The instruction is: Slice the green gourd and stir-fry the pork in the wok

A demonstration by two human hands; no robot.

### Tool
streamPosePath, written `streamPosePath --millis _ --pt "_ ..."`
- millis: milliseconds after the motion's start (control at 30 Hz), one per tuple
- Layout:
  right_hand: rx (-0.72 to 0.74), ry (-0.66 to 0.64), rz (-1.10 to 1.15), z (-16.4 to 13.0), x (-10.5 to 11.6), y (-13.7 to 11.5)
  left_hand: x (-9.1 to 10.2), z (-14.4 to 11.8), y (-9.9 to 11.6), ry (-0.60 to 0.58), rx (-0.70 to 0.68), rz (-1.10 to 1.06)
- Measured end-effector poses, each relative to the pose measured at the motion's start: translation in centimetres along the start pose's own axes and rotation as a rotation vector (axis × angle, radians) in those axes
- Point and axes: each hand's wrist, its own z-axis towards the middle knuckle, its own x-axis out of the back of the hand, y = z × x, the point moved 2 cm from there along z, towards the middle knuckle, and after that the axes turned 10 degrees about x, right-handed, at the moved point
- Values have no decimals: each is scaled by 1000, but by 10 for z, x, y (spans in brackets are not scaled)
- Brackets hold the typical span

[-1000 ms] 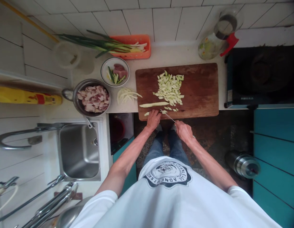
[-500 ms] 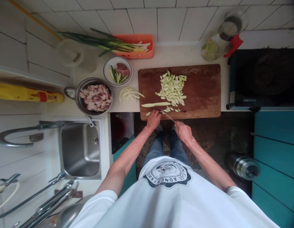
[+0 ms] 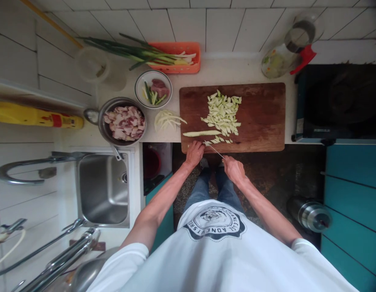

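Your tabletop (image 3: 212,69) carries: cutting board (image 3: 261,117) centre, pot (image 3: 124,121) and bowl (image 3: 153,89) left, orange basket (image 3: 175,56) far.

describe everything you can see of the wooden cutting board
The cutting board is a dark brown wooden rectangle with rounded corners, lying flat on the pale counter with its near edge at the counter's front. A heap of pale green vegetable slices covers its left-middle, with one long uncut strip beside it. The left hand rests at the near edge; the right hand holds a knife over that edge.
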Motion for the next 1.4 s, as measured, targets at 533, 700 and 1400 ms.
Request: streamPosePath --millis 533,700,1400 --pt "8 -45 -8 7 -1 -21 4 -9 -16 39 9 22" --pt "-22 -94 -29 14 0 -36 6 -10 -18 -8 45 26" --pt "9 -46 58 21 -11 -49 18 -19 -34 36 75 -43"
